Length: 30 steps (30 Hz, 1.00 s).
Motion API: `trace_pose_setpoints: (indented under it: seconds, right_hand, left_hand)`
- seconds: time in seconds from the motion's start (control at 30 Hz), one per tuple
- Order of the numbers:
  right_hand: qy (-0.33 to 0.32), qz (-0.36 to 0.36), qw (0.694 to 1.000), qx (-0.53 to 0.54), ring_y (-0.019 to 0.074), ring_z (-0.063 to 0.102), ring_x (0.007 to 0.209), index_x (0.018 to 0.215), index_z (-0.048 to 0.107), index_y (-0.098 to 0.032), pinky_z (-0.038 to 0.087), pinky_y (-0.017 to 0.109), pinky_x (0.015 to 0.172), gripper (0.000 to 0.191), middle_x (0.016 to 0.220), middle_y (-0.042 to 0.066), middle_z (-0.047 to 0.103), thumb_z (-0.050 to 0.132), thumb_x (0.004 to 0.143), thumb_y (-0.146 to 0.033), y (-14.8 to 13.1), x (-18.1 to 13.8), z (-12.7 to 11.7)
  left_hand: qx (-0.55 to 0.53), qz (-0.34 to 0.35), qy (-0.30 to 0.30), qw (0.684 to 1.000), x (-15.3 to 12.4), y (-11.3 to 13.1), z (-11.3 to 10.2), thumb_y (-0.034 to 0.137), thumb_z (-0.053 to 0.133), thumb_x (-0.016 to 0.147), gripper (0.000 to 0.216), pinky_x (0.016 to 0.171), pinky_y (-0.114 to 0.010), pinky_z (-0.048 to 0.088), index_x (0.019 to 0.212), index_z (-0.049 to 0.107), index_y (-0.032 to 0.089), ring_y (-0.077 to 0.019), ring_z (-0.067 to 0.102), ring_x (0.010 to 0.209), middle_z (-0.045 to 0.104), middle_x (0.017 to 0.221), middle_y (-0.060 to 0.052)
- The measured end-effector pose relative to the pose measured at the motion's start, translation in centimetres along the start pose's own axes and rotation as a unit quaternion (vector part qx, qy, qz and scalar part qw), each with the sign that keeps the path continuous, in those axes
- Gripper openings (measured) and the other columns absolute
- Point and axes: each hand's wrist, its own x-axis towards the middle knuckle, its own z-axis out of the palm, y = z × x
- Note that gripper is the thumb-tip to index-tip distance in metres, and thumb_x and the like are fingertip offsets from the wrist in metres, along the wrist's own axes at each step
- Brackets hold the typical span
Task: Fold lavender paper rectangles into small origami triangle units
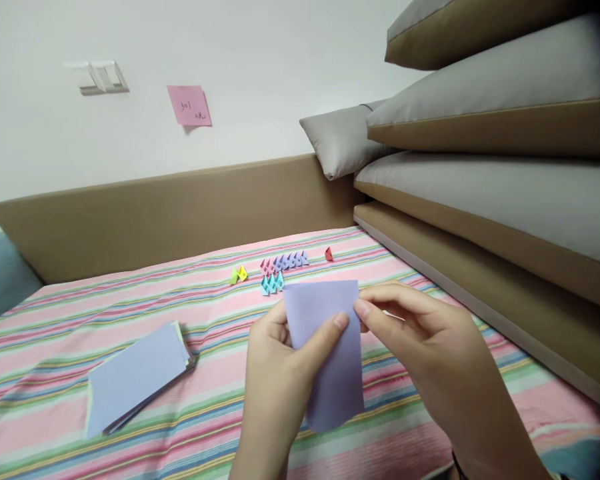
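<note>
A purple sheet of paper (330, 380) is held up in front of me above the striped cloth. My left hand (290, 360) grips it from the left, thumb lying across its face and fingers behind. At the upper right edge, my right hand (410, 327) pinches the paper between thumb and fingertips. Whether the sheet is one layer or folded I cannot tell. Beyond it stand small folded paper pieces: purple ones (291, 261), pink ones (267, 267), turquoise ones (272, 284), yellow-green ones (239, 275) and a single red one (329, 254).
A stack of paper sheets (135, 383), purple on top, lies on the striped cloth (205, 373) to the left. Grey-brown cushions (495, 187) are piled at the right. A low brown backrest (190, 213) runs along the wall, below a pink sticky note (190, 105) and switches (100, 78).
</note>
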Motion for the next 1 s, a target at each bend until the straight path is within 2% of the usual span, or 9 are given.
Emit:
trace_pose_setpoints:
  seconds: [0.43, 0.8, 0.87, 1.0]
  right_hand:
    - [-0.003, 0.0, 1.0, 0.005, 0.0133, 0.065, 0.079, 0.085, 0.072, -0.025, 0.055, 0.018, 0.067, 0.01, 0.084, 0.0, 0.068, 0.064, 0.081, -0.027, 0.06, -0.06, -0.05]
    - [-0.013, 0.017, 1.0, 0.013, 0.0144, 0.065, 0.082, 0.089, 0.071, -0.023, 0.056, 0.02, 0.071, 0.013, 0.09, 0.002, 0.069, 0.063, 0.081, -0.031, 0.28, 0.17, -0.07]
    - [-0.035, 0.034, 0.999, 0.021, 0.0149, 0.066, 0.084, 0.09, 0.07, -0.023, 0.055, 0.021, 0.072, 0.016, 0.091, 0.002, 0.069, 0.062, 0.083, -0.034, 0.39, 0.27, -0.19]
    - [-0.14, 0.09, 0.986, 0.035, 0.0161, 0.066, 0.079, 0.087, 0.067, -0.022, 0.056, 0.022, 0.064, 0.015, 0.084, 0.002, 0.069, 0.062, 0.082, -0.035, 0.54, 0.25, -0.27]
  left_hand:
    - [0.014, 0.005, 0.001, 1.0, -0.03, 0.09, -0.03, 0.03, 0.078, 0.062, 0.025, 0.053, -0.023, 0.047, 0.08, 0.071, 0.014, -0.0169, 0.062, 0.061, 0.071, 0.071, -0.005]
    - [-0.012, -0.004, 0.018, 1.0, 0.14, -0.11, 0.0, 0.029, 0.08, 0.06, 0.024, 0.054, -0.022, 0.047, 0.076, 0.069, 0.014, -0.0136, 0.06, 0.056, 0.068, 0.064, -0.002]
    - [-0.049, -0.016, 0.037, 0.998, 0.34, -0.2, -0.02, 0.028, 0.08, 0.059, 0.028, 0.055, -0.022, 0.048, 0.08, 0.068, 0.014, -0.0133, 0.06, 0.056, 0.068, 0.065, -0.002]
    - [-0.117, -0.037, 0.073, 0.99, 0.9, -0.43, -0.24, 0.027, 0.081, 0.058, 0.033, 0.054, -0.023, 0.049, 0.084, 0.066, 0.014, -0.0147, 0.063, 0.057, 0.071, 0.073, -0.004]
